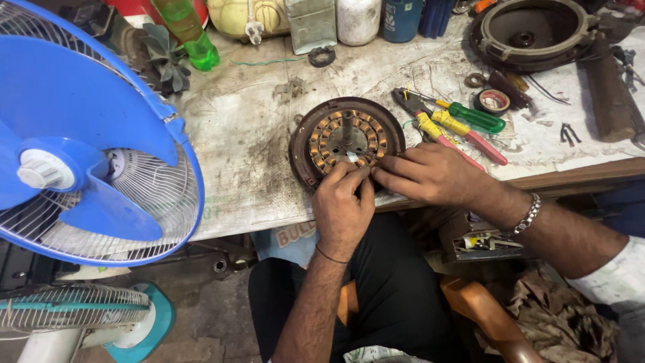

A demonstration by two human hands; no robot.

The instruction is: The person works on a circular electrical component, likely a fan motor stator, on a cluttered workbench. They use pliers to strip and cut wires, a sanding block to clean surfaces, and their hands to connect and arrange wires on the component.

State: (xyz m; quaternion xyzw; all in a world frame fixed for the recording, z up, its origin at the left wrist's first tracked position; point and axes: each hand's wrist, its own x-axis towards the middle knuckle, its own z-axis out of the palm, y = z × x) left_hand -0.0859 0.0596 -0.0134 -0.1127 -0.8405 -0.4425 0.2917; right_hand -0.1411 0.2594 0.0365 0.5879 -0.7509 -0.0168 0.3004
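Note:
A round brown fan motor housing point(306, 138) with a ring of copper windings point(327, 131) lies near the front edge of the workbench. My left hand point(342, 205) pinches at the near rim of the windings, fingertips on a small white piece point(352, 156). My right hand point(430, 175) comes in from the right, with a metal bracelet on its wrist. Its fingertips meet the left ones at the same spot on the winding ring.
A blue table fan point(80, 134) stands at the left. Pliers point(413, 107) and screwdrivers point(470, 117) with yellow, green and pink handles lie right of the motor, beside a tape roll point(494, 101). Another round motor cover point(531, 30), bottles and jars sit at the back.

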